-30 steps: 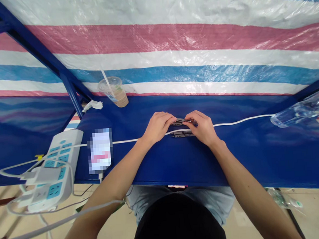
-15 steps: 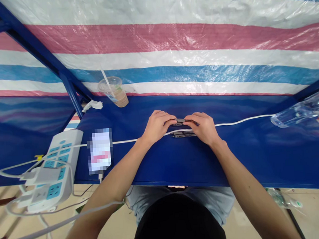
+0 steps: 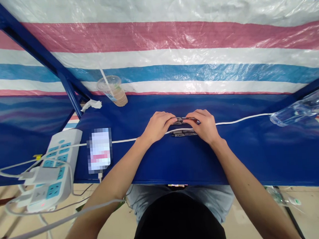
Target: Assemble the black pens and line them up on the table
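Blue surface (image 3: 249,153) stretches across in front of you, with your grey shirt (image 3: 211,203) showing at its near edge. Your two forearms reach forward onto it. Your left hand (image 3: 158,127) and right hand (image 3: 205,126) sit close together, and between them are two small dark clip-like fittings, with no legible marking at this size. The upper fitting (image 3: 183,120) is held off the lower one: your left fingers (image 3: 170,118) are curled in on its left end, and your right fingers (image 3: 191,121) are curled in on its right end, so neither hand is spread open. The lower fitting (image 3: 183,133) lies on the surface just nearer you, under your right fingers, and you can't tell if they touch it. One white cable (image 3: 244,120) runs sideways behind your wrists. To your left lie a pixelated phone-sized card (image 3: 99,151), too blurred to read, and one white power strip (image 3: 61,166) with blue sockets and two plugs. Farther off stand one clear cup (image 3: 114,95) with one straw, one crumpled tissue (image 3: 91,105), and a clear plastic bag (image 3: 298,111), under a striped tarp (image 3: 153,36).
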`<action>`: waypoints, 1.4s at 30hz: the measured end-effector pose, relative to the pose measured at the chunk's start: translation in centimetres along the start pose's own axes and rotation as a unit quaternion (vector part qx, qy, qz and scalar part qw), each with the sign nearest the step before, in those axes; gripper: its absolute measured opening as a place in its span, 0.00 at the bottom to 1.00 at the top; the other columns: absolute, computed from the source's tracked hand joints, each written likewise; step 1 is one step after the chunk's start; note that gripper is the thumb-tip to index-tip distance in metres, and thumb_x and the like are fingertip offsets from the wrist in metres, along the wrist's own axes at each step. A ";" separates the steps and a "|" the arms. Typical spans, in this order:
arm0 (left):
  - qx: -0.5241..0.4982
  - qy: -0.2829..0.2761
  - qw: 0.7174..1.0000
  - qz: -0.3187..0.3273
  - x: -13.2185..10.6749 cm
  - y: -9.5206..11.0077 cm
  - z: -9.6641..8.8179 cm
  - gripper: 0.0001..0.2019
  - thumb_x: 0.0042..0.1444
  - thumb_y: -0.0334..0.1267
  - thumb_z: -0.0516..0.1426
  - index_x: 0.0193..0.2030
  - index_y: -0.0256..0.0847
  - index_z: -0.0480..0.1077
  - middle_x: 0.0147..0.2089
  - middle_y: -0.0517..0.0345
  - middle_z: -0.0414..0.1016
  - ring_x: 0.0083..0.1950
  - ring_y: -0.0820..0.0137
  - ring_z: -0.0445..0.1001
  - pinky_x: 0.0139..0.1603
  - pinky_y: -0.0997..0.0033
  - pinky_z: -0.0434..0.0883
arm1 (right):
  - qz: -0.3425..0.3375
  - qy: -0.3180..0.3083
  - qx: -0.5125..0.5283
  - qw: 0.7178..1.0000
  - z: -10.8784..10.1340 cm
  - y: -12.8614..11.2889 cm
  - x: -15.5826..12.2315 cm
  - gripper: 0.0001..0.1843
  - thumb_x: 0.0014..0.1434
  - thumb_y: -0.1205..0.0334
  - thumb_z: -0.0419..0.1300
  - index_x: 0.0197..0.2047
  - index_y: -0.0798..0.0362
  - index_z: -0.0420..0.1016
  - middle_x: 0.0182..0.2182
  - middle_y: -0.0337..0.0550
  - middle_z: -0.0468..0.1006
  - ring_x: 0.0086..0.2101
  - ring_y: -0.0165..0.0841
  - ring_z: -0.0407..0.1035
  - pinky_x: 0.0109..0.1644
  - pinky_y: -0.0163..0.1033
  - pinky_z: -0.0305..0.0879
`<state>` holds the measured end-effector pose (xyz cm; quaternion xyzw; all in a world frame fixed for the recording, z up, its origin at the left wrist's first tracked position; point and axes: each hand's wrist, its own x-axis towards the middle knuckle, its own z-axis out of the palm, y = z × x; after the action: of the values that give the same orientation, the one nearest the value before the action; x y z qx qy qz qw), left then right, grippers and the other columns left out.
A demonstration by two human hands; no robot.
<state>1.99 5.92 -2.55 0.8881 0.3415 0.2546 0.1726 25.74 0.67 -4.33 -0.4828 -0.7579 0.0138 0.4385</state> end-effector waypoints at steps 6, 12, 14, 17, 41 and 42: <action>-0.011 0.024 0.999 0.030 0.0 -0.2 0.1 0.22 0.77 0.52 0.51 0.46 0.41 0.80 0.41 0.53 0.86 0.46 0.61 0.82 0.56 0.57 0.69 | -0.004 -0.007 -0.014 1.000 0.2 0.1 -0.1 0.16 0.73 0.49 0.63 0.37 0.49 0.83 0.32 0.42 0.85 0.33 0.37 0.75 0.43 0.45 0.60; 0.010 0.043 0.998 0.046 -0.2 -0.4 0.1 0.22 0.76 0.54 0.52 0.46 0.43 0.82 0.38 0.54 0.85 0.44 0.61 0.83 0.59 0.55 0.69 | 0.017 -0.022 -0.019 0.999 0.1 -0.5 -0.1 0.18 0.73 0.47 0.63 0.36 0.49 0.83 0.30 0.42 0.84 0.31 0.37 0.75 0.44 0.46 0.61; 0.012 0.056 0.997 0.049 -0.2 -0.3 0.0 0.22 0.76 0.54 0.52 0.46 0.43 0.82 0.39 0.54 0.86 0.45 0.62 0.83 0.58 0.56 0.70 | 0.032 -0.013 -0.005 0.999 0.0 -0.8 0.0 0.19 0.72 0.46 0.64 0.35 0.48 0.83 0.29 0.42 0.84 0.30 0.37 0.75 0.43 0.46 0.61; 0.010 0.080 0.996 0.034 -0.3 -0.2 -0.1 0.21 0.77 0.53 0.52 0.48 0.43 0.81 0.44 0.52 0.86 0.47 0.62 0.83 0.58 0.57 0.70 | 0.108 0.025 0.065 0.992 -0.5 -1.2 0.4 0.20 0.66 0.39 0.68 0.35 0.47 0.84 0.30 0.42 0.84 0.29 0.37 0.73 0.42 0.46 0.64; -0.027 0.069 0.997 0.033 -0.2 0.2 0.0 0.19 0.77 0.53 0.52 0.49 0.43 0.79 0.46 0.52 0.85 0.49 0.62 0.81 0.57 0.57 0.71 | 0.325 -0.068 0.542 0.772 -2.6 -2.1 1.8 0.31 0.63 0.24 0.60 0.32 0.45 0.69 0.16 0.31 0.59 0.16 0.31 0.54 0.23 0.40 0.53; -0.027 0.067 0.997 0.036 -0.2 0.2 0.0 0.19 0.77 0.53 0.52 0.49 0.43 0.79 0.46 0.52 0.85 0.49 0.62 0.81 0.57 0.57 0.70 | 0.322 -0.071 0.547 0.769 -2.6 -2.2 1.8 0.31 0.64 0.23 0.59 0.33 0.45 0.70 0.16 0.31 0.59 0.16 0.31 0.54 0.23 0.40 0.53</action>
<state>1.96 5.60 -2.56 0.8757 0.3132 0.3285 0.1645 25.71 -0.19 -0.56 -0.3745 -0.4512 0.6006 0.5435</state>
